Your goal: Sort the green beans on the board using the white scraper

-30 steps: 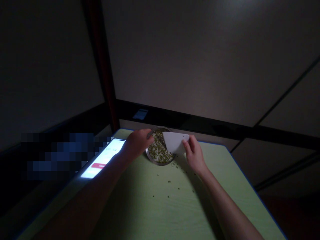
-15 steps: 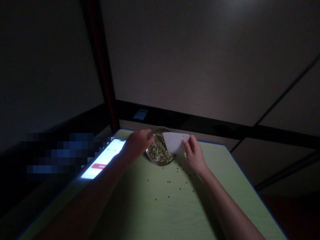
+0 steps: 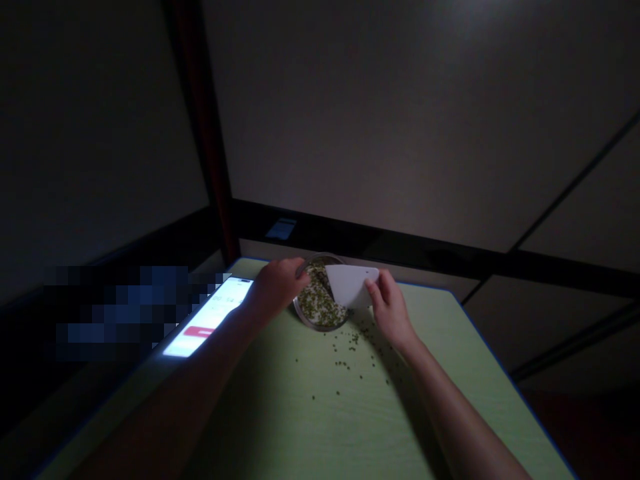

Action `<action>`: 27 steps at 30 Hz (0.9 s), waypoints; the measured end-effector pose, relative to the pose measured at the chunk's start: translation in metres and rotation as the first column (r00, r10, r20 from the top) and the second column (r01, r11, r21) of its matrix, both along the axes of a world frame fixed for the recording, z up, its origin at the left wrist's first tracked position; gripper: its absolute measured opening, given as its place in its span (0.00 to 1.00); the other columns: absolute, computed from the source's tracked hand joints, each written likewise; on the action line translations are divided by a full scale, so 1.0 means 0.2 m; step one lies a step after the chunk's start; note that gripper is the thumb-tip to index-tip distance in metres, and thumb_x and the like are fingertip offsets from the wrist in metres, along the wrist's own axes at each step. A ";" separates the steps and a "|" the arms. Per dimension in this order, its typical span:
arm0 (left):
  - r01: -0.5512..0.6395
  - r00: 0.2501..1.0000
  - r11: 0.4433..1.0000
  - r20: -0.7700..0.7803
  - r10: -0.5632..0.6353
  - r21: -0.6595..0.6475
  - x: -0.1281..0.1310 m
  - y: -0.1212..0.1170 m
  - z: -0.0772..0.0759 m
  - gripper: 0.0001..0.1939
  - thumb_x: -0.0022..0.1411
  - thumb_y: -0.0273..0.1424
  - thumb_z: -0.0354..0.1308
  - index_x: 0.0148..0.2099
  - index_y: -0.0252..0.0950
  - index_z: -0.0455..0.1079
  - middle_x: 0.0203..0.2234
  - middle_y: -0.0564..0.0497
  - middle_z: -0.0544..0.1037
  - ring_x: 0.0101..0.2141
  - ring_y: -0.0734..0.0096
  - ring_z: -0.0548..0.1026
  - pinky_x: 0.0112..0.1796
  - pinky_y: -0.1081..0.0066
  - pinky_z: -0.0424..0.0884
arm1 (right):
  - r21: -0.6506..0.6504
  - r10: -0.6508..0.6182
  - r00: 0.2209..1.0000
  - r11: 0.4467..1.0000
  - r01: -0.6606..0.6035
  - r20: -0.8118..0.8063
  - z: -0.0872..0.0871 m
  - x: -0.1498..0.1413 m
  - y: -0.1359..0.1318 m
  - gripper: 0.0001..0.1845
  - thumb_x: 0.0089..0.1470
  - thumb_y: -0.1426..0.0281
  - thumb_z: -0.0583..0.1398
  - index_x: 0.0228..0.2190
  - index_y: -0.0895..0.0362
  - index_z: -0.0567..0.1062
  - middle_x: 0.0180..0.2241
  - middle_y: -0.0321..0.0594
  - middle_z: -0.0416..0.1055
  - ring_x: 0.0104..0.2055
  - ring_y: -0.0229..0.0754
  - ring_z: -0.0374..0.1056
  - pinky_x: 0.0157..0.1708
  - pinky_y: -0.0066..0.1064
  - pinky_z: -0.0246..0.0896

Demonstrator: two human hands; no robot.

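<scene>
A round metal bowl [image 3: 321, 329] is standing near the centre of the frame, toward the far edge of a pale green table [image 3: 320, 427], and is holding a layer of small green grains [image 3: 316, 301] over a whitish bottom. The left hand [image 3: 280, 285], left of centre, is grasping the bowl's upper-left rim, the thumb reaching over its inner side; the other fingers are partly hiding one another. The right hand [image 3: 390, 310], right of centre, is pinching the narrow end of a flat white scraper [image 3: 353, 285] between thumb and fingers. The scraper's broad edge is pointing left and overlapping the bowl's right part; whether it is touching the grains cannot be told. Loose grains [image 3: 354, 340] are lying scattered on the table below and to the right of the bowl, most thickly near the right wrist, with a few stragglers lower in the frame. At centre left, a phone [image 3: 205, 320] is lying along the table's left edge, its bright screen showing a red bar and blurred digits, while the left forearm is covering part of it. A dark band [image 3: 390, 248] is running across the wall behind.
</scene>
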State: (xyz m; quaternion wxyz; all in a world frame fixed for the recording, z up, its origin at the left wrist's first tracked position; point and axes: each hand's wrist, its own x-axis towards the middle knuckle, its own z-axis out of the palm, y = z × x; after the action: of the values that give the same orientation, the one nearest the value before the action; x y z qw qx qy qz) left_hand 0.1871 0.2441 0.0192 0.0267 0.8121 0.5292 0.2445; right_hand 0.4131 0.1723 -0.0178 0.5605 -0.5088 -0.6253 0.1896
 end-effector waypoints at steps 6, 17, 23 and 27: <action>0.000 1.000 1.000 0.007 0.000 0.002 0.00 0.00 -0.01 0.10 0.60 0.31 0.49 0.32 0.36 0.71 0.26 0.49 0.75 0.27 0.70 0.69 0.31 0.68 0.58 | 0.005 0.003 1.000 1.000 -0.003 0.016 0.00 -0.01 -0.01 0.10 0.63 0.60 0.54 0.37 0.53 0.67 0.32 0.35 0.68 0.34 0.41 0.62 0.34 0.30 0.57; 0.007 1.000 1.000 0.029 -0.006 -0.018 0.00 0.00 0.00 0.09 0.59 0.31 0.50 0.32 0.36 0.71 0.27 0.48 0.76 0.28 0.69 0.70 0.31 0.68 0.58 | 0.003 -0.002 0.998 1.000 0.002 0.056 0.00 -0.01 -0.01 0.08 0.62 0.62 0.53 0.35 0.53 0.66 0.30 0.34 0.66 0.33 0.41 0.61 0.34 0.29 0.55; 0.006 1.000 1.000 0.026 -0.006 -0.011 0.00 0.00 0.01 0.09 0.60 0.31 0.49 0.31 0.37 0.70 0.26 0.48 0.75 0.27 0.69 0.70 0.30 0.68 0.57 | 0.009 0.004 0.999 1.000 -0.004 0.043 0.00 -0.01 -0.01 0.08 0.62 0.62 0.53 0.35 0.53 0.67 0.31 0.35 0.67 0.33 0.41 0.62 0.34 0.30 0.56; 0.006 1.000 1.000 0.021 -0.006 0.002 0.00 0.00 0.00 0.09 0.60 0.30 0.50 0.30 0.37 0.69 0.25 0.49 0.75 0.27 0.69 0.70 0.30 0.68 0.57 | 0.014 -0.001 0.998 1.000 0.000 0.055 0.01 -0.01 -0.02 0.09 0.62 0.61 0.54 0.35 0.53 0.66 0.30 0.34 0.66 0.33 0.41 0.61 0.35 0.30 0.56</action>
State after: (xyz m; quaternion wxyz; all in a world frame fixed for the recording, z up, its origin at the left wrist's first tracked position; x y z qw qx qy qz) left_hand 0.1864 0.2435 0.0201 0.0324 0.8111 0.5260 0.2536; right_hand 0.4101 0.1691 -0.0155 0.5465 -0.5102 -0.6417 0.1710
